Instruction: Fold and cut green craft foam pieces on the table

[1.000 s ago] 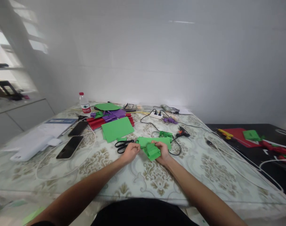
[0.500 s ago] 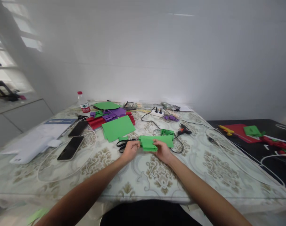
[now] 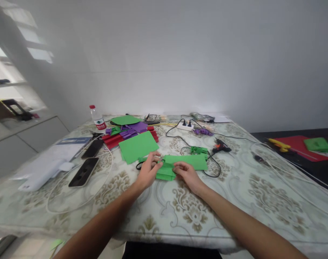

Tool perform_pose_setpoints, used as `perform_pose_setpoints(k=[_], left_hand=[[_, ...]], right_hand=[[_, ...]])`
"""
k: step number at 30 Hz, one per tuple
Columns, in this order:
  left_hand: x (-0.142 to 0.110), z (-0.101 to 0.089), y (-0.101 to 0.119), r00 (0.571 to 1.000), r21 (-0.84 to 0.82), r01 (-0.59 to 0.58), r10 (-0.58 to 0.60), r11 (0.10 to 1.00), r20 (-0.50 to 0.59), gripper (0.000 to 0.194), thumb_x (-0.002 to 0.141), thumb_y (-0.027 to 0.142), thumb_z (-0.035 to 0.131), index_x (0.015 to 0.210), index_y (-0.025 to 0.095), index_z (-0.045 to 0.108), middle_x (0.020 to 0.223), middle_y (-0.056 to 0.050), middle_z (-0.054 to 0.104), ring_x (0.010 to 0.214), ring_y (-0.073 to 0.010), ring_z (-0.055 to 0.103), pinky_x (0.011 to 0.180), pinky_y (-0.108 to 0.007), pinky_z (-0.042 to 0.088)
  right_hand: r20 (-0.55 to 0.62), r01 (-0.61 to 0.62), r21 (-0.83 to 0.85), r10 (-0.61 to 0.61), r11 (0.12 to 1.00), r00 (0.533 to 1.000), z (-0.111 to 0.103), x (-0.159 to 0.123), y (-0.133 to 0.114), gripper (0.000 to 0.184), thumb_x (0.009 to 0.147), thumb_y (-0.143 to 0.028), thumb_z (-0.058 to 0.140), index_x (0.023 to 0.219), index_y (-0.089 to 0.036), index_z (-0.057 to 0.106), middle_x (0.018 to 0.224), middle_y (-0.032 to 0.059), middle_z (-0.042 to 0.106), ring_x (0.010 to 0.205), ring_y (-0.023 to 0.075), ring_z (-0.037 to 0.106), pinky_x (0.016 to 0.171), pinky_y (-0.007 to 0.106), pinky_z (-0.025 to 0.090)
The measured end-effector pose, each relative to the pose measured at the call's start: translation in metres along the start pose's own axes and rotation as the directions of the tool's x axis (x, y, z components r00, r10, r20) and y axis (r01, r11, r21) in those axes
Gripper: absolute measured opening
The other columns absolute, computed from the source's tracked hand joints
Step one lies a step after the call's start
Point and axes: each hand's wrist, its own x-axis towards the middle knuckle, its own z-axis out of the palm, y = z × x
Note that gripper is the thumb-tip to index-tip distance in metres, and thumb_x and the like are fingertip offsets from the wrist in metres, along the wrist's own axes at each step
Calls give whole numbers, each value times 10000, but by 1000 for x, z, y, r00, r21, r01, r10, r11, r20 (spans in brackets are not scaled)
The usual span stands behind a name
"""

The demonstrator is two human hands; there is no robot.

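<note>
Head view, left hand (image 3: 149,172) and right hand (image 3: 185,172) pinching folded green paper (image 3: 166,172), bottle (image 3: 97,118) label unreadable

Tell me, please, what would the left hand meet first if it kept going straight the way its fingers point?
The left hand points away from the person, toward the far side of the table. Just past its fingertips lies the large green sheet, probably the first thing met, though depth is hard to judge.

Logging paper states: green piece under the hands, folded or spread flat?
Folded. The green paper piece shows stacked layered edges between left hand and right hand, resting on the table.
</note>
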Motion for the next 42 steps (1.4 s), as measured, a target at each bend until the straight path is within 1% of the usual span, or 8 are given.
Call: perform_pose_setpoints(k=[2, 11, 19, 25, 30, 33, 38, 42], left_hand=[[0, 1, -4, 998, 7, 5, -6, 1000, 57, 261, 872, 295, 581, 1102, 176, 550, 826, -4, 604, 673, -132, 537, 620, -236, 390], [2, 1, -12, 998, 117, -15, 8, 993, 59, 195, 799, 213, 622, 986, 184, 671, 970, -40, 685, 857, -187, 602, 732, -262, 452], [-3, 5, 3, 986, -124, 125, -110, 984, 125, 240, 846, 325, 649, 1034, 182, 686, 678, 11, 573, 482, -103, 505, 411, -211, 450], [2, 3, -1, 984, -200, 140, -114, 970, 134, 246, 832, 320, 658, 983, 144, 738, 761, -29, 659, 457, -88, 565, 387, -209, 505], [3, 3, 1, 987, -184, 131, -112, 974, 112, 218, 839, 304, 647, 923, 142, 766, 757, -40, 710, 431, -86, 580, 406, -210, 518], [1, 3, 2, 991, -153, 101, -87, 983, 98, 202, 854, 298, 637, 895, 155, 775, 756, -46, 723, 498, -115, 621, 464, -233, 555], [-2, 3, 1, 997, -53, -26, 30, 998, 67, 210, 882, 285, 604, 885, 177, 784, 823, -57, 721, 626, -142, 647, 537, -234, 545], [-1, 1, 2, 988, 95, -148, 144, 984, 49, 198, 876, 210, 584, 834, 180, 775, 796, -52, 694, 722, -153, 626, 650, -242, 500]], right_hand=[[-12, 34, -39, -34, 999, 999, 1, -1, 0, 235, 615, -269, 840, 796, -181, 719, 619, -28, 656, 531, 129, 567, 518, 260, 479], [35, 148, -92, -145, 985, 989, 2, -3, -2, 233, 653, -313, 844, 822, -188, 746, 660, 3, 698, 572, 148, 610, 548, 274, 511], [-18, 203, -106, -206, 973, 978, -6, -11, -16, 182, 684, -308, 833, 823, -205, 774, 706, 20, 707, 637, 158, 617, 554, 262, 522], [-31, 215, -122, -220, 969, 975, -6, -10, -18, 112, 730, -267, 773, 827, -224, 808, 771, 27, 731, 656, 152, 610, 592, 264, 530], [-22, 176, -7, -176, 984, 984, -5, -14, -24, 172, 752, -288, 774, 910, -220, 789, 725, 10, 704, 646, 153, 634, 591, 260, 561], [0, 80, 120, -81, 989, 997, -4, -15, -24, 256, 770, -355, 791, 983, -222, 739, 739, 13, 711, 648, 164, 675, 559, 252, 581], [170, -131, 150, 105, 980, 980, -4, -13, -19, 290, 766, -427, 806, 822, -159, 711, 713, 51, 708, 621, 199, 710, 575, 324, 639], [185, -144, 89, 126, 986, 975, -2, -14, -17, 304, 720, -416, 842, 723, -151, 693, 645, 17, 661, 604, 201, 724, 590, 319, 640]])
